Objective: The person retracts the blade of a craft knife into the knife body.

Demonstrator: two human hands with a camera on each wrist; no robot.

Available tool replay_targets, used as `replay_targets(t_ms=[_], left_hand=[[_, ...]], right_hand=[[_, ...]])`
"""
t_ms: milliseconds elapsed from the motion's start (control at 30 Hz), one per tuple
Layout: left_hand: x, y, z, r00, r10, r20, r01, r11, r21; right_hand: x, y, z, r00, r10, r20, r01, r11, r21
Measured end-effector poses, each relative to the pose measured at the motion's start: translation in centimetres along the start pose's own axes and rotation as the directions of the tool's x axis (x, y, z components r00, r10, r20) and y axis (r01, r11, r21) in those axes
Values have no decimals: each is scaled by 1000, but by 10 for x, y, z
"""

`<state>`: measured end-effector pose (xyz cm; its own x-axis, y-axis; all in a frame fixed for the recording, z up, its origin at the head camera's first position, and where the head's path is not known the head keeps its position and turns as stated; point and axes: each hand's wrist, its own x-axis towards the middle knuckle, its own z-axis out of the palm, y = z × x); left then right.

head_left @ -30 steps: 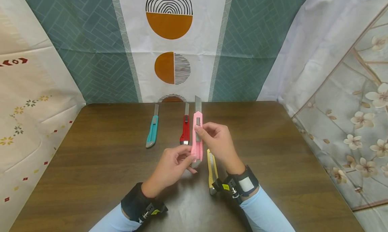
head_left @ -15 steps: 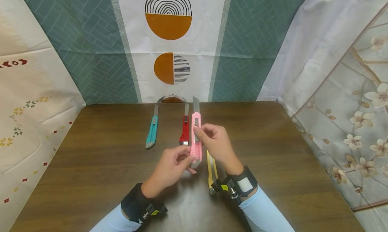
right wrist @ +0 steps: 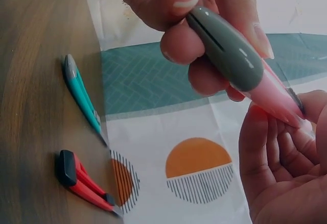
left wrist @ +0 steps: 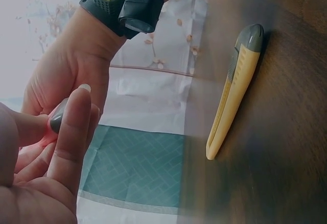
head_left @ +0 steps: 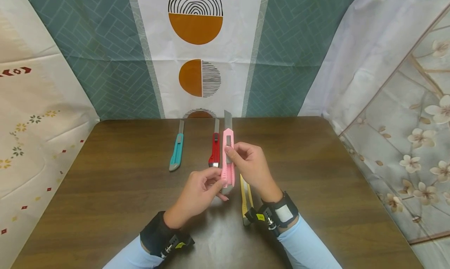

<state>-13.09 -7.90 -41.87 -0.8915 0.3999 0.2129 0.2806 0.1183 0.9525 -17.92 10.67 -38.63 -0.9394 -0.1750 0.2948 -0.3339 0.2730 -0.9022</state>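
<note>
Both hands hold a pink box cutter [head_left: 228,159] up over the table, its blade [head_left: 228,120] extended and pointing away. My left hand [head_left: 200,193] pinches the grey end cap [right wrist: 230,50] between thumb and fingers. Higher on the body, my right hand [head_left: 254,167] grips it with the thumb on the slider. In the left wrist view, the fingers hide most of the cutter, and only a bit of the grey cap shows. A yellow box cutter [left wrist: 237,91] lies on the table below the right wrist.
A teal box cutter [head_left: 177,152] and a red box cutter [head_left: 215,150] lie toward the back of the wooden table [head_left: 116,191], blades out and pointing away. A patterned cloth [head_left: 288,54] hangs behind the far edge, with floral cloths at both sides.
The pink box cutter has tilted very slightly to the left since a second ago. Both hands keep the same hold on it.
</note>
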Motion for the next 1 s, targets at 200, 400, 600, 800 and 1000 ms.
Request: replay_targets(t_ms=[200,400,600,800,1000], left_hand=[[1,2,-2,1000,4,3,-4,1000,-6],[0,2,-3,1000,-11,3,11,1000,8],[0,2,-3,1000,-12,-6,12,1000,9],[0,2,-3,1000,0,-14,0,1000,0],[0,1,-4,1000,8,-24,-8,1000,12]], right_hand=[[1,0,0,999,-35,-1,35,999,9],[0,2,0,999,-50,3,50,999,11],[-1,2,-1,998,-56,14,56,998,29],[0,1,-1,998,-58,28,56,997,43],[0,1,-1,1000,-5,31,4,1000,13]])
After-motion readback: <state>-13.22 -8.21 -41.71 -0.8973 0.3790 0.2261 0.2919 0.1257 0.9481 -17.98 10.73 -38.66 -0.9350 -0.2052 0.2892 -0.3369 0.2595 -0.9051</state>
